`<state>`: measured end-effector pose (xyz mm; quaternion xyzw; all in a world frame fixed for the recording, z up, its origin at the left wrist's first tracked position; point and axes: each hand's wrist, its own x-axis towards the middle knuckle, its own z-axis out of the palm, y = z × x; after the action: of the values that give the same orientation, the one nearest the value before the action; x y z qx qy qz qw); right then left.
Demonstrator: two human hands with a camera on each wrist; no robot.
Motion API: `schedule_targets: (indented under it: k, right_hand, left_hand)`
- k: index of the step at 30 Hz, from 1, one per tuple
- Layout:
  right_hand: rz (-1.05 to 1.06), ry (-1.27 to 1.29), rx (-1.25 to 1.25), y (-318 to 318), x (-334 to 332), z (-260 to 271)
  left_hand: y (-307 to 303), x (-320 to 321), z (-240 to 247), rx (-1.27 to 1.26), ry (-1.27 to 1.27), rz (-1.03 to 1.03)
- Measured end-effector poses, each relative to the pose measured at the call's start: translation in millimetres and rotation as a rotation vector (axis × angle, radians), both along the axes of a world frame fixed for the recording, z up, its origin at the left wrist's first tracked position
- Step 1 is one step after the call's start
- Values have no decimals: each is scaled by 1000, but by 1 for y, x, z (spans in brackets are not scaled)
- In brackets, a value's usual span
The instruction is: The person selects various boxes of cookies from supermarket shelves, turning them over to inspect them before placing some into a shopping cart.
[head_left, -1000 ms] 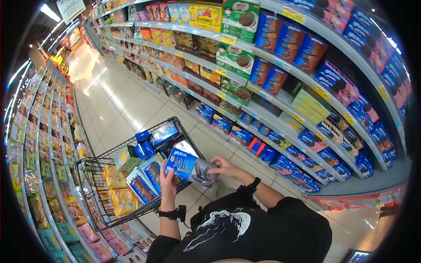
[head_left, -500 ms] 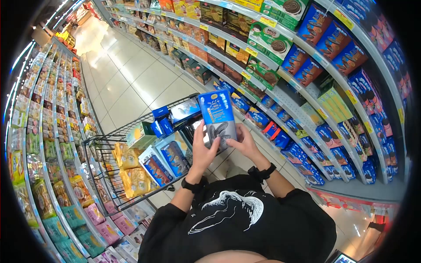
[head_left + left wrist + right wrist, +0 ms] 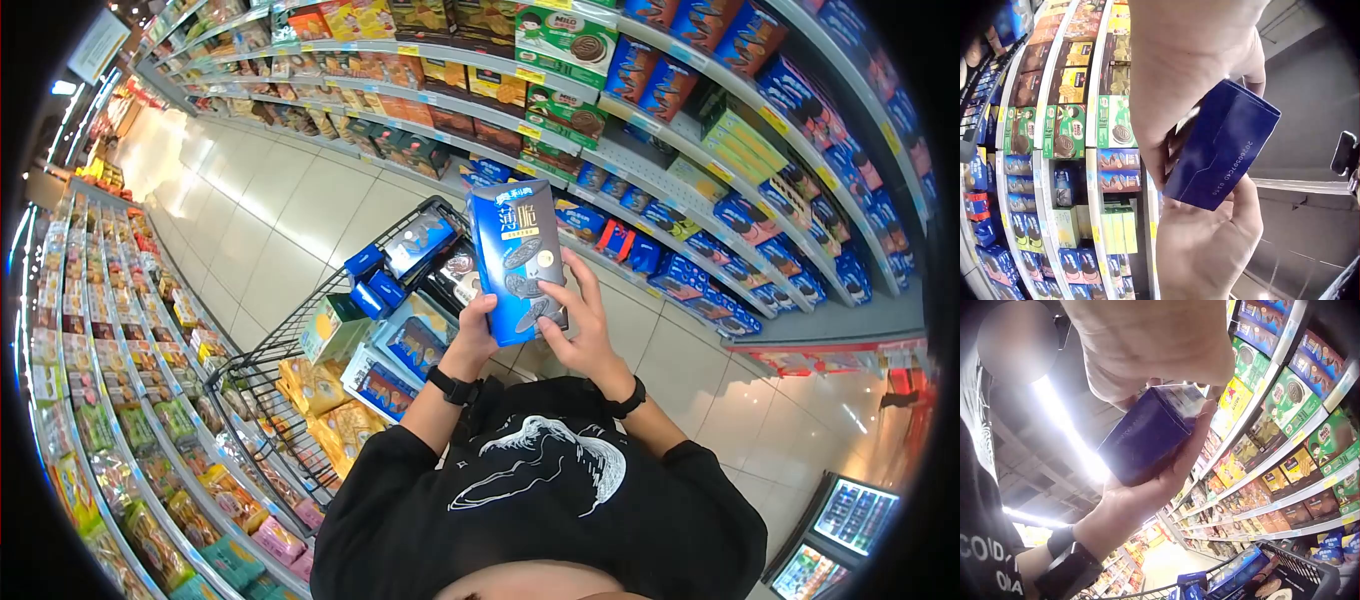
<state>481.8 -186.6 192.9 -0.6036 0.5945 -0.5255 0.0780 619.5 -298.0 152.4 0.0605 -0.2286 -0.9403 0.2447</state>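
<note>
A blue and dark grey biscuit box (image 3: 520, 262) stands nearly upright between both hands in the head view, its printed front facing the camera. The left hand (image 3: 474, 328) grips its lower left edge, thumb on the front. Along the lower right edge the right hand (image 3: 584, 325) holds it, thumb and fingers on the printed face. In the left wrist view, the box's blue end (image 3: 1225, 147) with a stamped date shows between the two hands. The right wrist view has the blue box (image 3: 1147, 434) lying against the palm and fingers of the left hand (image 3: 1141, 500).
A black wire cart (image 3: 262, 352) stands left of the body, holding blue boxes (image 3: 420, 245), yellow packs (image 3: 345, 425) and a green box (image 3: 330, 325). Stocked shelves (image 3: 640, 160) curve along the right, others (image 3: 130, 400) along the left. Tiled floor (image 3: 300, 205) runs between them.
The box has turned from lying slanted to standing nearly upright, with a different printed face toward the head camera. Both hands have shifted their hold on it. The cart appears lower in the head view.
</note>
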Motion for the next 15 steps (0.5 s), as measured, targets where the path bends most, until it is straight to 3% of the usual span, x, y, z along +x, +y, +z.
schedule_targets:
  k: [4,9,13,15]
  right_hand:
    - [30,-140,21,4,4,1]
    - [19,-76,142,-3,8,-6]
    - [106,-543,336,-20,15,-29]
    - [321,-885,370,-30,16,-49]
  left_hand:
    - [0,7,-13,-12,-27,14]
    - [-5,23,-13,-135,-169,39]
    - [-17,50,-55,-240,-419,105]
    - [-17,60,-55,-237,-443,104]
